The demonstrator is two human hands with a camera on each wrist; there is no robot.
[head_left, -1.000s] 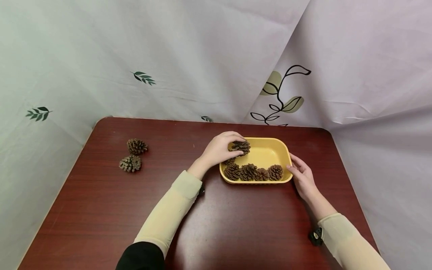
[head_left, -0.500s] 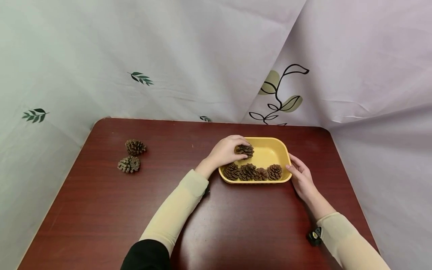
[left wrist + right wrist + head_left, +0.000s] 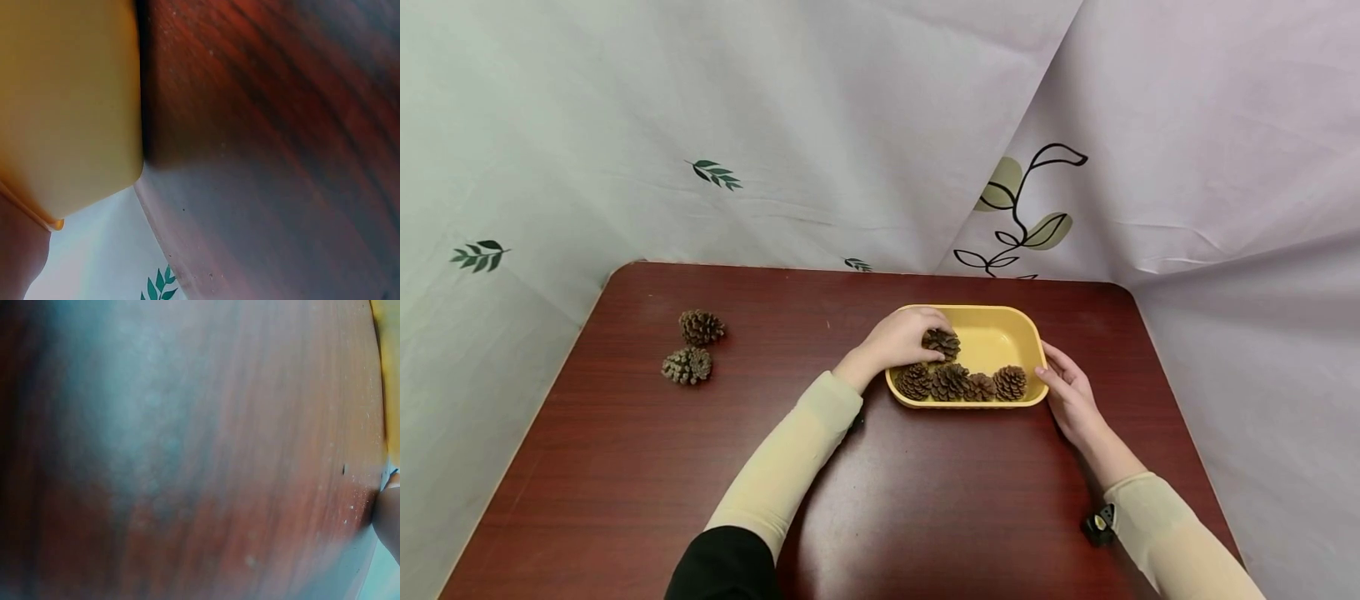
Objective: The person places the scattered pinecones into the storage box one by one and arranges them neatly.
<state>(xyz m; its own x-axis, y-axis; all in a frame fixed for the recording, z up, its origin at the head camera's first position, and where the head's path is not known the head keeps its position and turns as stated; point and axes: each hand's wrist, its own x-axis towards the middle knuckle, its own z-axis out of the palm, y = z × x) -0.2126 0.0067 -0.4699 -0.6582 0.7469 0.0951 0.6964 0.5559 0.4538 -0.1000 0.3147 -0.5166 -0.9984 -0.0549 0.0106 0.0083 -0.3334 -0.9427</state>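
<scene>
A pine cone (image 3: 942,342) sits just right of the frame's centre in the head view, inside the left part of a yellow tray (image 3: 1000,332), behind a row of four cones (image 3: 962,383) that lines the tray's near wall. The left hand (image 3: 901,339) curls its fingers around this cone, holding it low in the tray. The right hand (image 3: 1067,396) lies at the tray's right end, fingers relaxed and nearly straight, its fingertips touching the rim. The tray rests on a dark red wooden table (image 3: 625,467). Two more cones (image 3: 694,346) lie well apart from the tray, at the left of the table. A pale cloth (image 3: 850,125) with leaf prints hangs behind. The left wrist view shows only the tray's outer wall (image 3: 69,106) against the tabletop.
</scene>
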